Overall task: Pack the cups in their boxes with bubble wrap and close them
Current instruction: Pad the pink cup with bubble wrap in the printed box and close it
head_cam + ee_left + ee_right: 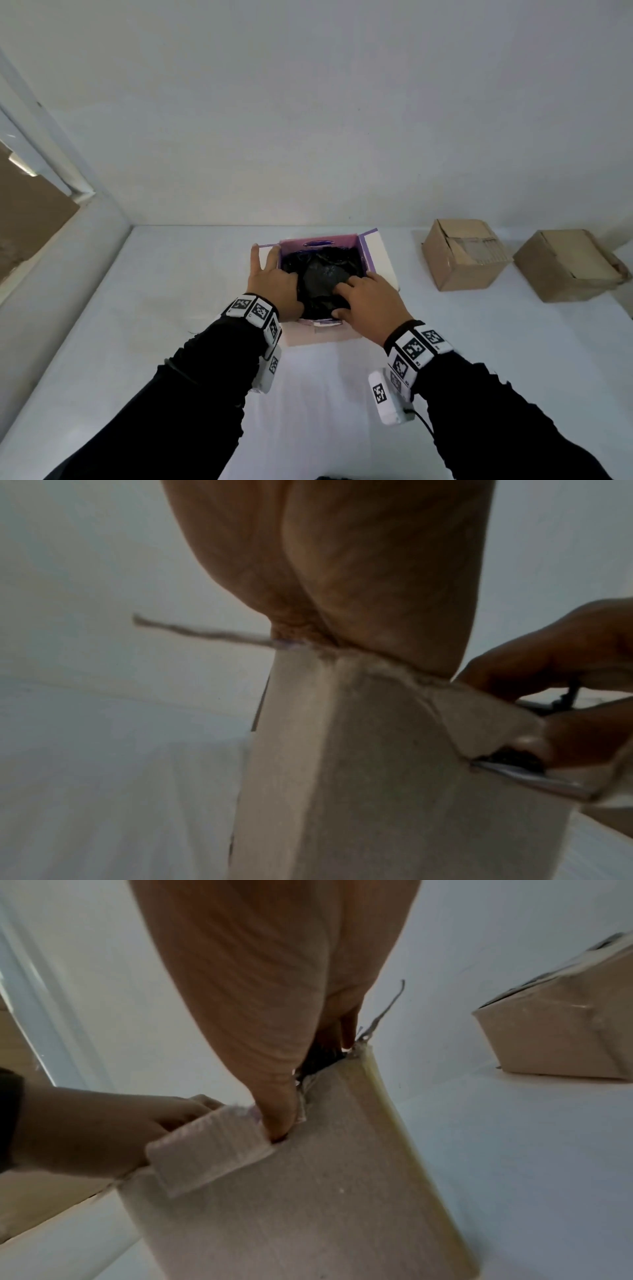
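Head view, left hand [274, 286] spread on box [378, 255], right hand [368, 301] pressing black wrap [322, 274], label unreadable

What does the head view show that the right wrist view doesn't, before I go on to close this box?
Head only: the open box's purple inside, the black wrapped bundle filling it under both hands, and a second brown box at far right.
Right wrist only: the box's plain outer wall, with the right hand's thumb tucked behind a folded tab.
Both: the open box, left hand, right hand, and one closed brown box.
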The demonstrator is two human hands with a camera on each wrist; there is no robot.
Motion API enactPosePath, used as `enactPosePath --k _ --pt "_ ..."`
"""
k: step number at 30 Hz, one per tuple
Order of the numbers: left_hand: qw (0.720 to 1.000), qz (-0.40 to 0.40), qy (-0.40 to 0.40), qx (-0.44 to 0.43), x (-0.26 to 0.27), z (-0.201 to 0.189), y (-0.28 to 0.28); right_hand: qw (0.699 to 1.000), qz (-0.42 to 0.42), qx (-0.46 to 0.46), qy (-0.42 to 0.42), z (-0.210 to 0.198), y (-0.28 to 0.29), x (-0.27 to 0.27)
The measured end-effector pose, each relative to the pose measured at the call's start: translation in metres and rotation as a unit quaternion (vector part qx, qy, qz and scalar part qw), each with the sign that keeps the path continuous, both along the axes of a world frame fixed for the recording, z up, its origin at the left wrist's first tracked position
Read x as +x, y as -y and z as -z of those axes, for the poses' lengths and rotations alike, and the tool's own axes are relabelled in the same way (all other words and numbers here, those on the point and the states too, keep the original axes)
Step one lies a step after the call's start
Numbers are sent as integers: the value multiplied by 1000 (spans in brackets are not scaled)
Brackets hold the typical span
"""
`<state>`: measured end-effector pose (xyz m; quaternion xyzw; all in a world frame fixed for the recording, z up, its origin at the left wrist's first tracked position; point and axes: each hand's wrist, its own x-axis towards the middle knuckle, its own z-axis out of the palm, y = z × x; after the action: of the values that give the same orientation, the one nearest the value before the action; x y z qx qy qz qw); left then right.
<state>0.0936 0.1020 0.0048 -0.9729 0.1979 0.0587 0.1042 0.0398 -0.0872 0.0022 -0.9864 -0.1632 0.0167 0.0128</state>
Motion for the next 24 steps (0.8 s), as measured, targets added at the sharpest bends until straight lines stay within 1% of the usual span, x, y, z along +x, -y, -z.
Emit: enactPosePath --k 2,4,5,6,7,8,9,10,11,13,14,17,19,21,24 --pt "1000 -14 4 -3 -6 -2 3 999 30 -7 22 0 5 -1" --pt "998 -9 59 -18 -13 -4 4 997 59 -1 50 -4 8 -3" --pt "994 14 101 -45 -17 -2 5 996 62 14 60 -3 10 -4" --pt "984 59 141 -89 -20 4 6 996 57 28 62 -3 12 -6" --pt "970 118 160 -139 -23 10 6 997 44 38 59 -1 14 -8" --pt "956 171 153 -182 -28 15 6 997 33 42 58 1 17 -12" --pt "951 201 114 -204 -33 20 4 997 26 41 53 5 21 -15" --pt "952 213 73 -206 -37 24 2 998 22 46 46 8 24 -18" --pt "957 215 39 -191 -39 25 -1 998 15 51 38 10 27 -20" --pt "966 222 15 -136 -40 28 -7 999 -1 53 6 11 28 -21" --pt "966 229 21 -115 -39 30 -8 999 -10 53 0 8 26 -21" --pt "969 228 43 -88 -41 27 -5 997 -56 46 35 6 18 -21" --pt "972 212 66 -81 -43 28 -3 996 -78 42 21 8 18 -21" --pt "972 202 86 -82 -47 30 -3 997 -76 15 6 12 18 -20" --pt "974 185 96 -89 -52 31 -4 997 -66 -35 33 13 12 -19"
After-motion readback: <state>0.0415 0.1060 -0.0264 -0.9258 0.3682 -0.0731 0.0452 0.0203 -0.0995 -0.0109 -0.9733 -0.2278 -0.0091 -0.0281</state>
